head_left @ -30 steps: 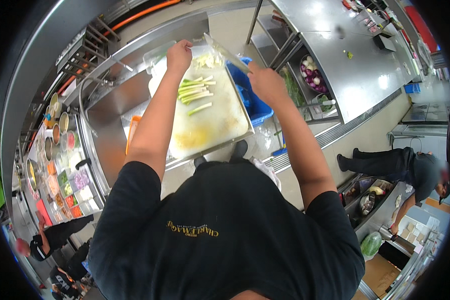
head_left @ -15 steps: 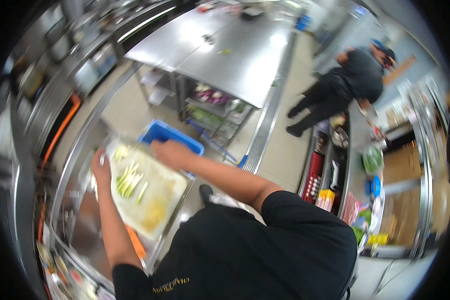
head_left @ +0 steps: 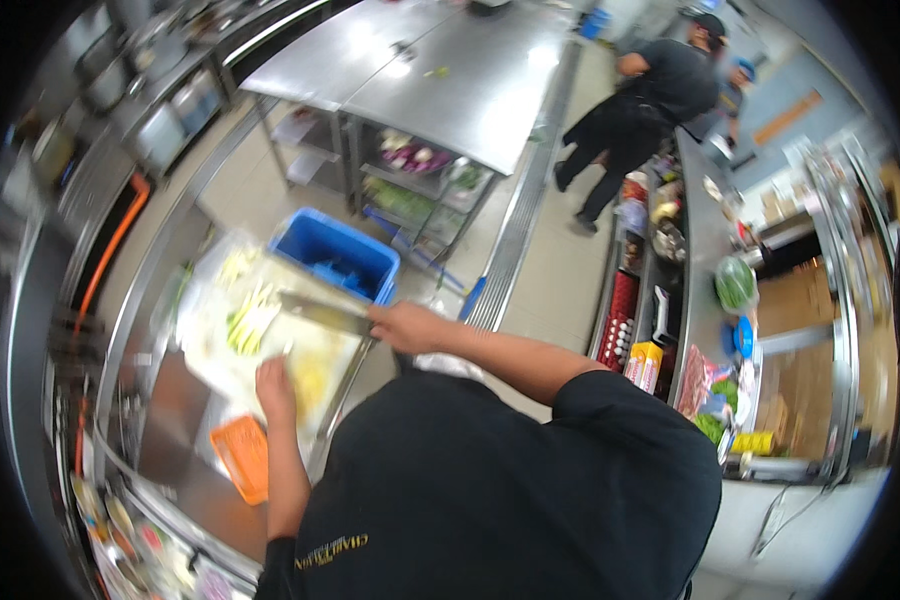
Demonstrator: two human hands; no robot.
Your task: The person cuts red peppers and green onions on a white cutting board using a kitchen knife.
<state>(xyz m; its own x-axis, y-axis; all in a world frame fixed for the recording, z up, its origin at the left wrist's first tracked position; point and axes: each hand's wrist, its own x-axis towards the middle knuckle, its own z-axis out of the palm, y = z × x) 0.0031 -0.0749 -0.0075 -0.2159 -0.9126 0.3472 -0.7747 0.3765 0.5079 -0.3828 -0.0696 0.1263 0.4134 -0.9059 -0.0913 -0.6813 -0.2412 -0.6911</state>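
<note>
My right hand (head_left: pixel 405 326) grips a knife (head_left: pixel 322 313) with a broad grey blade, held over the right side of a white cutting board (head_left: pixel 332 372). The tip reaches toward a pile of pale green vegetable strips (head_left: pixel 254 322) on the board. Just in front of the pile is my left hand (head_left: pixel 276 388), its fingers drawn together. A small pale piece shows at its fingertips, but blur hides whether it is held. More pale cut pieces (head_left: pixel 238 264) lie at the far end, by a clear plastic bag (head_left: pixel 198 325).
A blue bin (head_left: pixel 338 255) stands just beyond the board. An orange tray (head_left: pixel 240 455) sits on the steel counter left of my forearm. Across the aisle stands a steel table (head_left: pixel 425 85) with vegetables on its lower shelves. Two people (head_left: pixel 660 90) stand at the right-hand counter.
My left hand has come back from the board's far left edge to near the strips. My right hand has moved right and nearer, with the knife now visible. The orange tray shows more fully.
</note>
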